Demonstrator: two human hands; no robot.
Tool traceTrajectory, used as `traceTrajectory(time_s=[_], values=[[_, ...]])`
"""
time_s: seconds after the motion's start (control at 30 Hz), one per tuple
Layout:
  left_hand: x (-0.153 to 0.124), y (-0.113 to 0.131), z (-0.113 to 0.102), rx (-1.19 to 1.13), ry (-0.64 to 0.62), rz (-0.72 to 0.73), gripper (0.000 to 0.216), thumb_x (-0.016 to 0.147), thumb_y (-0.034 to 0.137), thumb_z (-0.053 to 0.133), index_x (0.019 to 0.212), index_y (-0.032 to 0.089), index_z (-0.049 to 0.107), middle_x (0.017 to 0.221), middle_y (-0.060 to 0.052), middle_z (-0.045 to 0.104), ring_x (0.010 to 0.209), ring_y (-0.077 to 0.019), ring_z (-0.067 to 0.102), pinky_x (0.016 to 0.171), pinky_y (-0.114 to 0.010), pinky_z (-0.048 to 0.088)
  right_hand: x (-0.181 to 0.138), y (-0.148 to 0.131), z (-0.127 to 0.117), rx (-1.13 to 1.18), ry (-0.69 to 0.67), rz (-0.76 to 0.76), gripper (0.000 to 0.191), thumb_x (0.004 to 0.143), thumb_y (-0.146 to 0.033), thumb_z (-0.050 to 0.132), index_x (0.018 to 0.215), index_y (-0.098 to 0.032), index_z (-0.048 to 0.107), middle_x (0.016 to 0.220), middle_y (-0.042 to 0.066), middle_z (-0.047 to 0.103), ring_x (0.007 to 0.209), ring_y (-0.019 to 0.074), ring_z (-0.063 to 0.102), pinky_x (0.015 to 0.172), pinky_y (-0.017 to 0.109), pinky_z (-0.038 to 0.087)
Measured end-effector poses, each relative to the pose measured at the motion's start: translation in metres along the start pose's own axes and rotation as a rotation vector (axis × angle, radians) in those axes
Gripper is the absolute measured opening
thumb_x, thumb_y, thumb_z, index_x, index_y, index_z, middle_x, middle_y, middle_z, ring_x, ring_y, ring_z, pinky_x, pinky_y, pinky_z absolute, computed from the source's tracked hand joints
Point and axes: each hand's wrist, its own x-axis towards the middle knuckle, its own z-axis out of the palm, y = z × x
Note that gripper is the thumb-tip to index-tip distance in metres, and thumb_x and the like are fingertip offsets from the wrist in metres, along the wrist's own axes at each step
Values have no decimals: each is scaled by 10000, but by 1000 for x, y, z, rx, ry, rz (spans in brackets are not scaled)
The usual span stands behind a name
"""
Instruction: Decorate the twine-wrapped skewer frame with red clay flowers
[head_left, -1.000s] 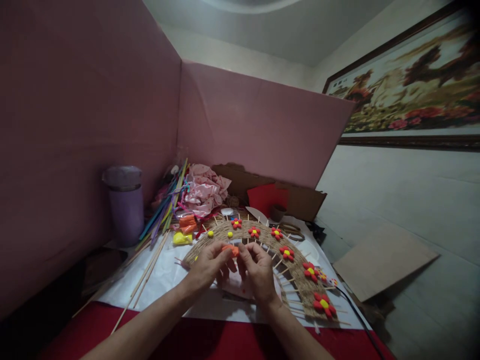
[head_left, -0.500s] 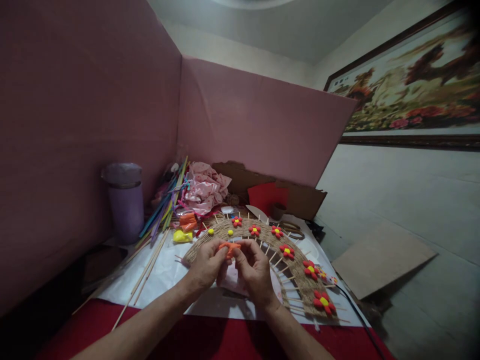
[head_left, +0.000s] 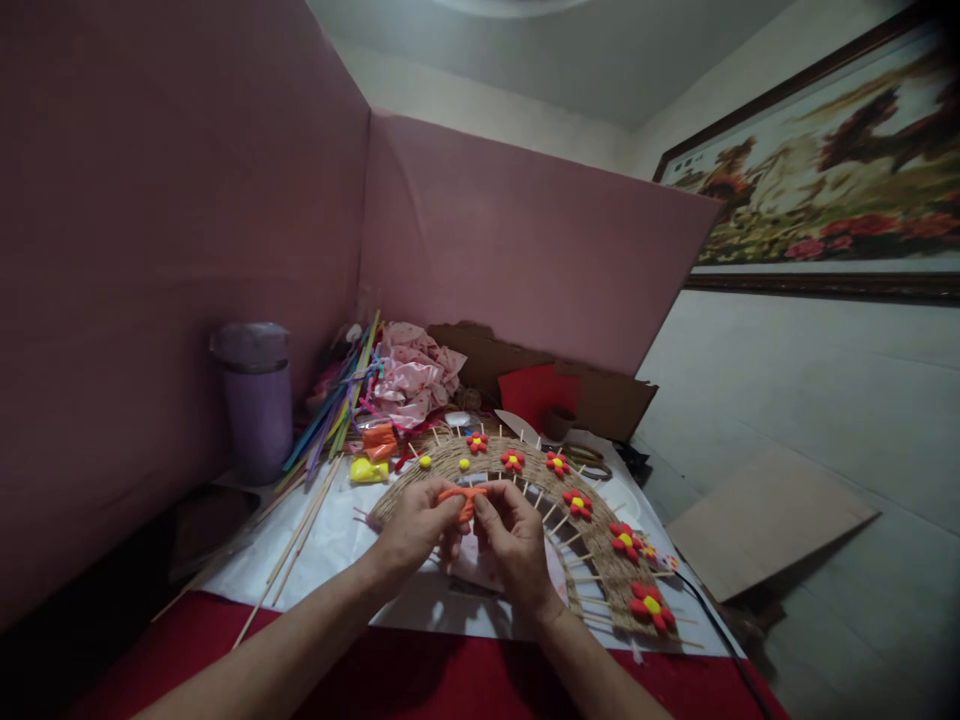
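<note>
A soft piece of orange clay point(head_left: 466, 498) is stretched between my two hands. My left hand point(head_left: 421, 520) pinches its left end between thumb and fingers. On the other end, my right hand point(head_left: 511, 535) has the same kind of pinch. Just beyond my fingers lies a twine-wound arch point(head_left: 536, 468) with wooden sticks poking out of both edges. Red clay flowers point(head_left: 625, 541) with yellow centres run along its top and right side. Two bare yellow dots point(head_left: 464, 464) sit on its left part, which my left hand partly covers.
Packs of orange clay point(head_left: 379, 440) and yellow clay point(head_left: 369, 471) lie left of the arch. Wooden sticks point(head_left: 304, 530), pipe cleaners point(head_left: 330, 410) and a purple tumbler point(head_left: 259, 415) are farther left. Scissors point(head_left: 589, 460) lie behind the arch; a black cable point(head_left: 720, 630) runs at right.
The orange clay is pulled out wider and thinner between my fingers. My hands stay in nearly the same place; the whole view has shifted slightly.
</note>
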Motion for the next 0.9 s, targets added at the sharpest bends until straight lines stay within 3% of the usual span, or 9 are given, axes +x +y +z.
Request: traceTrajectory(time_s=[0.27, 0.43, 0.6, 0.73, 0.83, 0.9], values=[[4, -7, 0, -133, -129, -62, 91, 664, 161, 535, 724, 121, 589, 528, 1, 597, 369, -79, 495, 394, -193, 406, 6, 2, -1, 63, 84, 100, 222, 792, -395, 589, 785, -178, 548, 523, -44, 536, 389, 82, 445, 377, 192, 335], [4, -9, -2, -109, -113, -68, 88, 655, 127, 501, 703, 124, 575, 433, 10, 555, 326, -84, 458, 372, -190, 347, 3, 6, -3, -31, 81, -13, 171, 831, -351, 554, 833, -180, 566, 644, -7, 588, 561, 120, 550, 542, 234, 442], [0, -1, 2, -316, -149, -115, 221, 667, 163, 616, 881, 109, 607, 595, -25, 620, 506, -100, 556, 509, -204, 416, 2, 4, -8, -316, 184, -148, 134, 858, -298, 515, 857, -190, 593, 765, 25, 597, 681, 150, 562, 607, 258, 444], [-2, 3, 2, -429, -136, -118, 222, 720, 275, 649, 861, 107, 614, 758, -50, 626, 654, -116, 590, 582, -215, 442, 0, -7, -7, -485, 52, -340, 175, 865, -208, 475, 945, -214, 631, 905, 58, 581, 848, 185, 557, 746, 302, 445], [0, 2, -1, -368, -44, -101, 255, 680, 314, 701, 784, 107, 593, 671, -21, 597, 572, -93, 560, 525, -196, 424, -1, -13, -5, -447, -85, -347, 229, 870, -190, 459, 993, -239, 646, 931, 61, 576, 870, 190, 553, 768, 313, 447], [2, 1, -1, -329, -31, -95, 247, 664, 296, 706, 763, 108, 578, 632, -14, 587, 531, -91, 550, 498, -195, 420, 1, -13, -6, -366, -66, -304, 205, 867, -205, 472, 960, -229, 653, 910, 54, 591, 861, 187, 562, 777, 315, 448]])
